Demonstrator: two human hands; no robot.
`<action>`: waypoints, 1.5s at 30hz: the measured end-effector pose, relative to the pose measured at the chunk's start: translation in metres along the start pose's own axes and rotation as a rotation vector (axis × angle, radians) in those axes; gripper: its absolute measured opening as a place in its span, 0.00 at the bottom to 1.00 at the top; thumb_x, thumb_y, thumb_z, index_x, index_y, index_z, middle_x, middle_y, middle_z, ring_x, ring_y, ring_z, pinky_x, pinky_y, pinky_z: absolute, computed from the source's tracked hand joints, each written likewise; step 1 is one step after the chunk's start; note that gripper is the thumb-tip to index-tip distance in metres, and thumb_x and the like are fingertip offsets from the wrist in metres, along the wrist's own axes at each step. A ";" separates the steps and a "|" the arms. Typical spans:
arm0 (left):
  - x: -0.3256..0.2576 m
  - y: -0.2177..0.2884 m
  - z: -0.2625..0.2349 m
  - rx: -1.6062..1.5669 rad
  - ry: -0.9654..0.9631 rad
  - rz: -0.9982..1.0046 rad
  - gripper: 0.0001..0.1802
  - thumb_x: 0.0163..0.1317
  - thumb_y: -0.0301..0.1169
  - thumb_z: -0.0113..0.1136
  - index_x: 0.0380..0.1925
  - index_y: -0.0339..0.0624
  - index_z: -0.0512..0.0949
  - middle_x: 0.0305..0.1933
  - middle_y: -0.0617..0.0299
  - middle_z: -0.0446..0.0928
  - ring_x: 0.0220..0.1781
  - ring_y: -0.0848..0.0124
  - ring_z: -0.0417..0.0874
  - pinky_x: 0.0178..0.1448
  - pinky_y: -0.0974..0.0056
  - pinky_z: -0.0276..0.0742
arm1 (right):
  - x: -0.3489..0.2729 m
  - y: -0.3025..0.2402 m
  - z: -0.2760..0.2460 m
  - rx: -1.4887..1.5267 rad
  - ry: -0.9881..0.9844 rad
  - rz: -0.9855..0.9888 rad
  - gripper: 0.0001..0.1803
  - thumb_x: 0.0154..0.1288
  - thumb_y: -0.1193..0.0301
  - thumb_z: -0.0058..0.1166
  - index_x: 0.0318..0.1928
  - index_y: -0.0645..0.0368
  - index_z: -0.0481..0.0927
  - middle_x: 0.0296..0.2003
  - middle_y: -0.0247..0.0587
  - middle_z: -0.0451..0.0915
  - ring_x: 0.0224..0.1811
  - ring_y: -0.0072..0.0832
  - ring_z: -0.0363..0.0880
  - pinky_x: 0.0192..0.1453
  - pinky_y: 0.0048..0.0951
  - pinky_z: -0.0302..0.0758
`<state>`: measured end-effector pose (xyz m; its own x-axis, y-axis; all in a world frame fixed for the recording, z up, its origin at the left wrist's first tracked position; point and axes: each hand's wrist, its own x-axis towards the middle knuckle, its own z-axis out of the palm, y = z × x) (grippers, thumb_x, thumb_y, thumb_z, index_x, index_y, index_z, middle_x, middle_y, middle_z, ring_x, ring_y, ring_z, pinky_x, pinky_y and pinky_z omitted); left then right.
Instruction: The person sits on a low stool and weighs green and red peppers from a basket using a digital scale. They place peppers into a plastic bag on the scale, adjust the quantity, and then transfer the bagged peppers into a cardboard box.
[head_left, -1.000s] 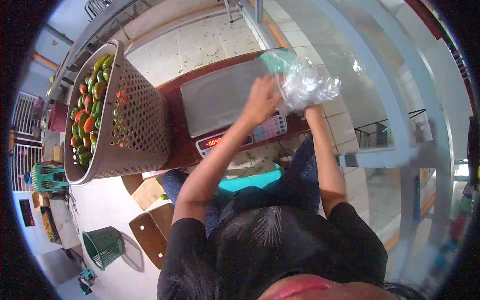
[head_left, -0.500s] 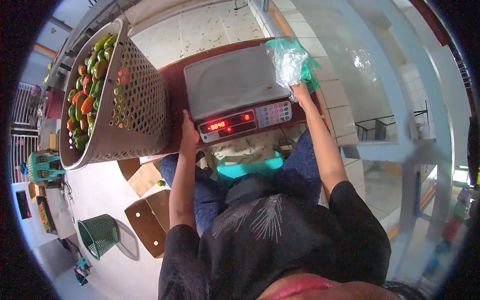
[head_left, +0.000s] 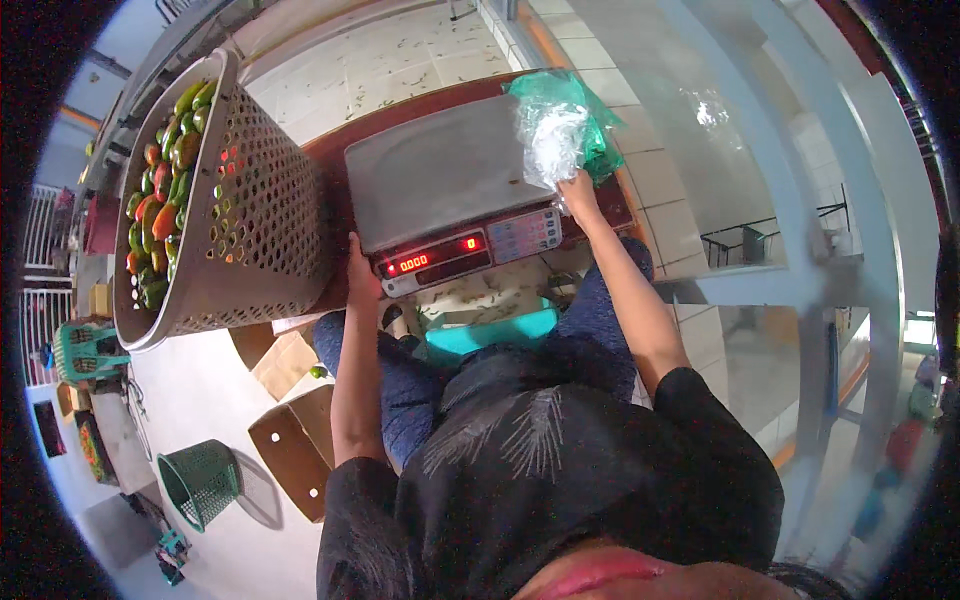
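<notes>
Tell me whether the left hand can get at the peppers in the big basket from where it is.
Probably yes: the left hand rests beside the basket, whose open top leaves the peppers uncovered.

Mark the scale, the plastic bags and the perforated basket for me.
scale [head_left: 432, 170], head view, middle of its bare metal pan.
plastic bags [head_left: 552, 135], head view, clear bunched film at the scale's right edge.
perforated basket [head_left: 262, 215], head view, its holed side wall.
</notes>
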<state>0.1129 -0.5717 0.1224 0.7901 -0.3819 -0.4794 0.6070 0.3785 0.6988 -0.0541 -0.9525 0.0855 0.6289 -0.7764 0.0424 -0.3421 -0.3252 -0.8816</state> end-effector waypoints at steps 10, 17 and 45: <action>-0.005 0.008 -0.008 0.115 0.085 0.236 0.30 0.70 0.52 0.43 0.59 0.40 0.70 0.59 0.58 0.73 0.62 0.63 0.70 0.68 0.59 0.61 | 0.004 0.009 -0.026 -0.608 0.295 -0.081 0.10 0.62 0.75 0.44 0.39 0.66 0.78 0.32 0.55 0.81 0.39 0.55 0.79 0.42 0.50 0.75; -0.025 0.035 0.011 0.726 0.056 0.637 0.20 0.66 0.36 0.49 0.52 0.34 0.75 0.54 0.59 0.74 0.58 0.66 0.72 0.65 0.63 0.62 | 0.000 0.002 -0.024 -0.763 -0.014 -0.091 0.19 0.60 0.69 0.53 0.52 0.60 0.73 0.45 0.55 0.73 0.46 0.55 0.77 0.51 0.50 0.74; 0.125 -0.038 0.323 1.830 -0.252 1.298 0.31 0.54 0.36 0.64 0.59 0.50 0.68 0.62 0.60 0.70 0.62 0.54 0.70 0.67 0.47 0.60 | -0.028 -0.001 -0.030 -0.308 0.045 -0.322 0.40 0.49 0.80 0.56 0.66 0.47 0.65 0.55 0.59 0.68 0.59 0.55 0.65 0.63 0.46 0.65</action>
<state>0.1610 -0.9060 0.2076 0.4551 -0.7704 0.4465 -0.8851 -0.4461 0.1324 -0.0925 -0.9467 0.0995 0.7084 -0.6300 0.3182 -0.3303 -0.6944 -0.6394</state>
